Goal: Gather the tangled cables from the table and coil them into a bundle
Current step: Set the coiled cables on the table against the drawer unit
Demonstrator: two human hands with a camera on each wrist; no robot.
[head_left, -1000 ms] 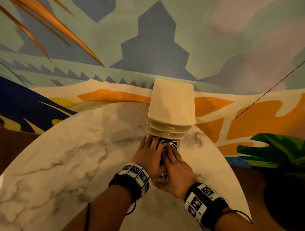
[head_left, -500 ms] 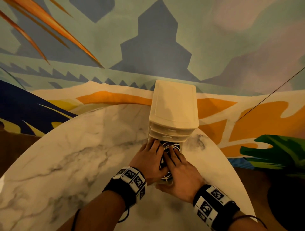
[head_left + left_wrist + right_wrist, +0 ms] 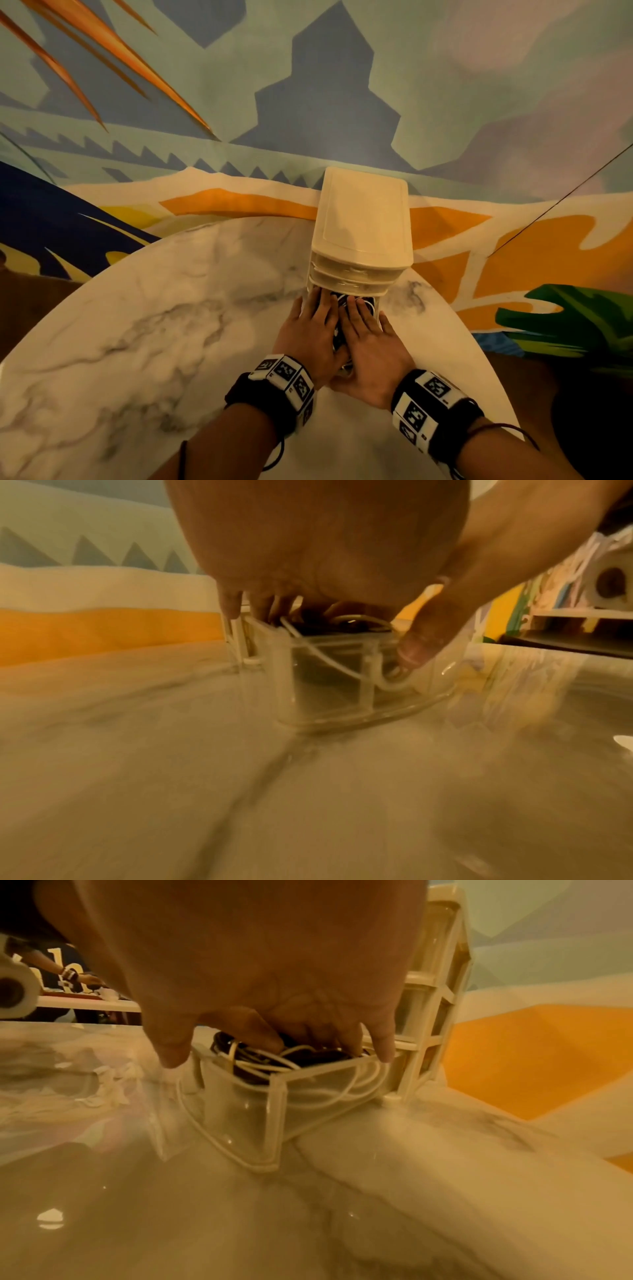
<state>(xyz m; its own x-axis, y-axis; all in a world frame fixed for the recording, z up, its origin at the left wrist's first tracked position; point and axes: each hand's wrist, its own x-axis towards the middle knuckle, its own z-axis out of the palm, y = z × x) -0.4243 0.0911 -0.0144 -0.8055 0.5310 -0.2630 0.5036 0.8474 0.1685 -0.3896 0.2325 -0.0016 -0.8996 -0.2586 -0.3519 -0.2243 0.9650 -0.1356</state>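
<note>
2 hands (image 3: pixel 342 337) flat atop cables (image 3: pixel 274 1058) in drawer (image 3: pixel 274 1096)

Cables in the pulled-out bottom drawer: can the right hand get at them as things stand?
Probably yes: the right hand already lies on the cables in the open-topped drawer, beside the left hand.

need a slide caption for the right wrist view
Right hand pressing white and dark cables into the open clear bottom drawer of a small drawer unit.
</note>
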